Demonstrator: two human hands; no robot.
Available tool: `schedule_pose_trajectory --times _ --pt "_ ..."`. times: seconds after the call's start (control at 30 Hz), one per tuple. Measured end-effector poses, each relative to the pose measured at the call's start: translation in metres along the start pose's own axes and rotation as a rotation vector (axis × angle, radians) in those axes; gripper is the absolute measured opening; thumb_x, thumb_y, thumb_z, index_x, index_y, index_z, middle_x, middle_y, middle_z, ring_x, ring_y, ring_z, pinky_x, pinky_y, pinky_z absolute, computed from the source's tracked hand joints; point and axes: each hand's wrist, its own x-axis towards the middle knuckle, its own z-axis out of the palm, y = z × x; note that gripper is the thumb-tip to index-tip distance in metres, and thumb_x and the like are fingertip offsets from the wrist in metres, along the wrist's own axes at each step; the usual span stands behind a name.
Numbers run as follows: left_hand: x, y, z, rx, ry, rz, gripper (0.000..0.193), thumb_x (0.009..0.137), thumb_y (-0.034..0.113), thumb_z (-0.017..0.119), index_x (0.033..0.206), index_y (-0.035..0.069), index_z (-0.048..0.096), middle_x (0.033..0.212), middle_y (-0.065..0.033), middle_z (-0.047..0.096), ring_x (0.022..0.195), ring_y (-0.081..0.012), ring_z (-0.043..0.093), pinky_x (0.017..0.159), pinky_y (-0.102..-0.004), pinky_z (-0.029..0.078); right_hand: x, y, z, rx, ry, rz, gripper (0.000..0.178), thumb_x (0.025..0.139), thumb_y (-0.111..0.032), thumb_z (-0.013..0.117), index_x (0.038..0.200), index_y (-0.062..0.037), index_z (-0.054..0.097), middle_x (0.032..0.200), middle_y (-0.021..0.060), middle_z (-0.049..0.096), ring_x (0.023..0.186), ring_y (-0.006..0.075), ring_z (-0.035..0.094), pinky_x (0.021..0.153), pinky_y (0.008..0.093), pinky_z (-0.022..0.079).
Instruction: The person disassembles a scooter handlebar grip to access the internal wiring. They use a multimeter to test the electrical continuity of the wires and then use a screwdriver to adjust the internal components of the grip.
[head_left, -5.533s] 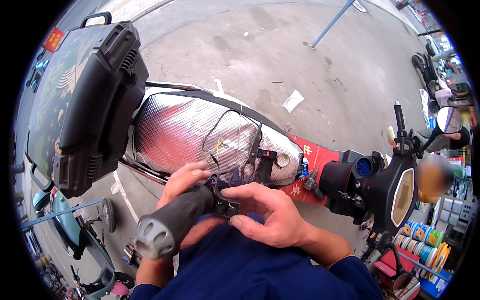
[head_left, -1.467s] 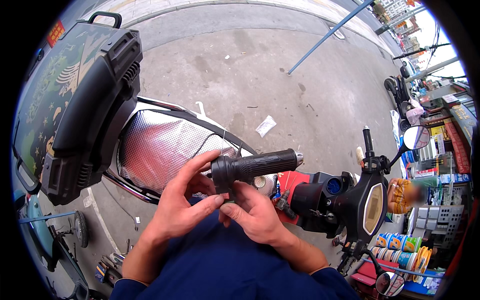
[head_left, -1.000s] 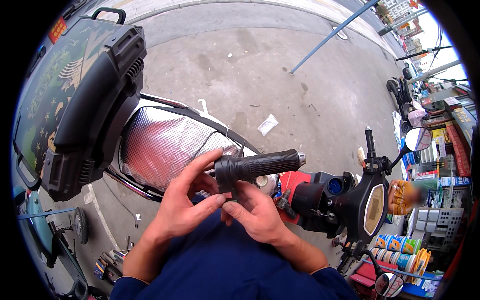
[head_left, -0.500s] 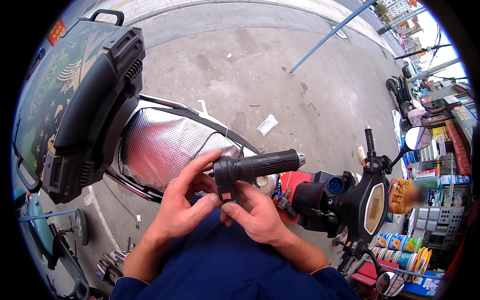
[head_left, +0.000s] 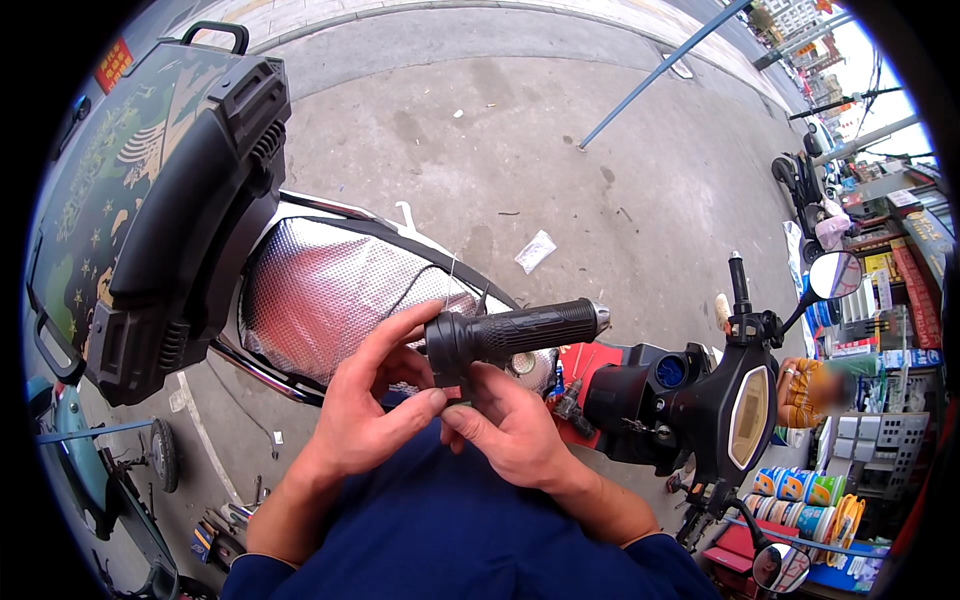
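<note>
Both my hands hold a black twist-throttle grip [head_left: 535, 328] in front of my body. Its ribbed rubber sleeve points right and ends in a silver cap. On the lower part of its housing is a small red button [head_left: 453, 392]. My left hand [head_left: 365, 410] is closed around the housing's left side, its thumb tip at the red button and its index finger along the upper edge. My right hand [head_left: 510, 428] pinches the housing from below, thumb in front; its other fingers are partly hidden behind the grip.
A scooter seat with a silver quilted cover [head_left: 330, 290] lies beyond my hands, with a large camouflage-patterned top box [head_left: 150, 200] to its left. Handlebars [head_left: 735, 400] with mirrors stand right. A power drill [head_left: 572, 408] rests on a red surface. Wire spools [head_left: 800, 500] and a person [head_left: 805, 390] are farther right.
My left thumb has shifted slightly right, onto the edge of the red button, and the grip's housing has tilted a little. Both hands otherwise keep their hold.
</note>
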Motion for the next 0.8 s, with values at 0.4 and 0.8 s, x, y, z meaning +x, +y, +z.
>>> schedule_pose_trajectory --times 0.4,0.8 --pt "0.0011 0.0004 0.0014 -0.019 0.007 -0.025 0.072 0.079 -0.002 0.067 0.145 0.001 0.039 0.127 -0.0139 0.057 0.09 -0.0127 0.065 0.083 -0.0293 0.053 0.0006 0.0025 -0.0001 0.002 0.006 -0.003 0.04 0.098 -0.013 0.06 0.132 0.0015 0.045 0.102 0.0035 0.058 0.081 0.0091 0.06 0.067 0.0242 0.05" --pt "0.0017 -0.0003 0.0046 -0.025 0.026 -0.032 0.07 0.079 -0.005 0.063 0.144 0.0 0.039 0.122 -0.0123 0.057 0.09 -0.0118 0.065 0.081 -0.0273 0.052 0.0014 0.0017 0.0008 -0.018 0.018 0.002 0.039 0.098 -0.012 0.06 0.132 0.0016 0.045 0.1 0.0028 0.058 0.079 0.0086 0.059 0.065 0.0237 0.049"
